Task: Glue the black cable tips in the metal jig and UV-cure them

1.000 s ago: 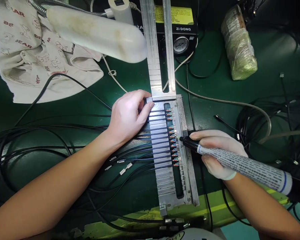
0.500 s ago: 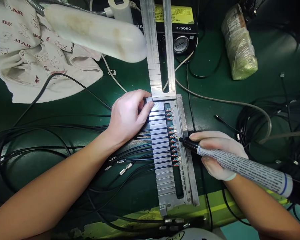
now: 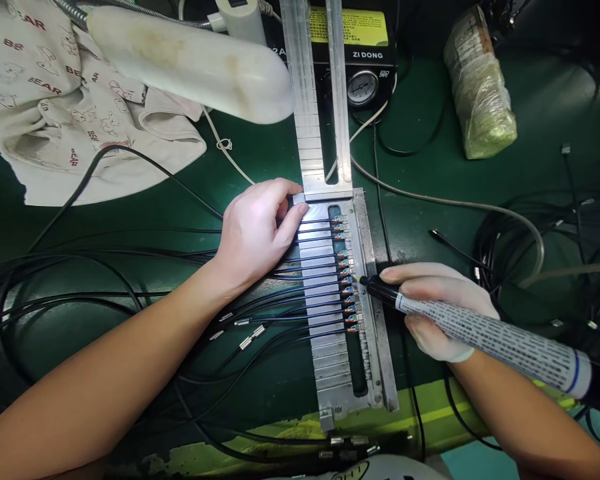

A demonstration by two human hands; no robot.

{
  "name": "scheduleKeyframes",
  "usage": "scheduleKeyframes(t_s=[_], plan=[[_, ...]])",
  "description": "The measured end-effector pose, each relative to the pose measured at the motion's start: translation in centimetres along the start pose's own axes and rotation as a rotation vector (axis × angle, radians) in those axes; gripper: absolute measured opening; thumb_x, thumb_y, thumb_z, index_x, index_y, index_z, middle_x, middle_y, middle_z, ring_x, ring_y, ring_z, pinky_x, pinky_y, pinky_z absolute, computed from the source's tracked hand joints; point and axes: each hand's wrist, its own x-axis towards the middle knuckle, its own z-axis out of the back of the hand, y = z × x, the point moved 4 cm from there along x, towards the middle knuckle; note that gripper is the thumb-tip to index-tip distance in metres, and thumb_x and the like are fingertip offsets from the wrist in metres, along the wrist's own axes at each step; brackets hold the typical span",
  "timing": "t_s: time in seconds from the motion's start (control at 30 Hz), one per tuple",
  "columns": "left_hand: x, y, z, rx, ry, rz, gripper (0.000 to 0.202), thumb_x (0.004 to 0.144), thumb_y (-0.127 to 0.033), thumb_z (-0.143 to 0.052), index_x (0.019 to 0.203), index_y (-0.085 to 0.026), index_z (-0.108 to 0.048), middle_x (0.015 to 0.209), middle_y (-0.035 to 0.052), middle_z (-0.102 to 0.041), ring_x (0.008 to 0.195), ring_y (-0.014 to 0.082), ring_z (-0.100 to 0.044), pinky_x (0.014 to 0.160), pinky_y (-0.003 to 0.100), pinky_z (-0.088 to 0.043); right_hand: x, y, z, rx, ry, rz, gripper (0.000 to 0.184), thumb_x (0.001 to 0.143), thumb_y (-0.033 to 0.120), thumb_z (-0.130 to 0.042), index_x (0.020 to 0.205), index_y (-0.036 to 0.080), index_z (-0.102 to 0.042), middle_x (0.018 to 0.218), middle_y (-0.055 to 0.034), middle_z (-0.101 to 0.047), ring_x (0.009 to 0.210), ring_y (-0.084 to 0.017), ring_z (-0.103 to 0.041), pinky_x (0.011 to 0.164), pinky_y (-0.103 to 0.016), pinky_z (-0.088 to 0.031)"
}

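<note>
A hinged metal fixture (image 3: 330,360) lies on the bench, its slotted upper arm swung up away from me. Several black cables (image 3: 325,267) run across its grooves, with small coloured wires bared near connectors along the right side. My left hand (image 3: 260,230), bare, pinches the fixture's upper left corner between thumb and finger, its other fingers curled. In my right hand (image 3: 440,307), which wears white finger coverings, is a thick pen-shaped tool (image 3: 490,333) with a white printed barrel and black front. Its tip is at the middle connectors; whether it touches them I cannot tell.
A white rounded lamp-like body (image 3: 190,63) overhangs the upper left, beside a printed cloth (image 3: 95,147). Behind the fixture stands a black box with a gauge (image 3: 363,88). A plastic-wrapped block (image 3: 483,100) and coiled black cables (image 3: 505,247) lie to the right.
My right hand and the pen-shaped tool have shifted very slightly to the right and down. My left hand, the fixture and the cables look the same.
</note>
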Motion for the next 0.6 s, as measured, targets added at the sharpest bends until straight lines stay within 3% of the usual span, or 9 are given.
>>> scheduleKeyframes(t_s=[0.6], plan=[[-0.03, 0.10, -0.05, 0.004, 0.002, -0.006, 0.026, 0.096, -0.038, -0.052, 0.108, -0.019, -0.065, 0.075, 0.0021, -0.059, 0.070, 0.0174, -0.052, 0.065, 0.030, -0.039, 0.09, 0.28, -0.01, -0.008, -0.010, -0.012, 0.024, 0.078, 0.020, -0.076, 0.101, 0.020, -0.072, 0.098, -0.0102, -0.078, 0.085, -0.024, -0.076, 0.071, -0.035, -0.065]])
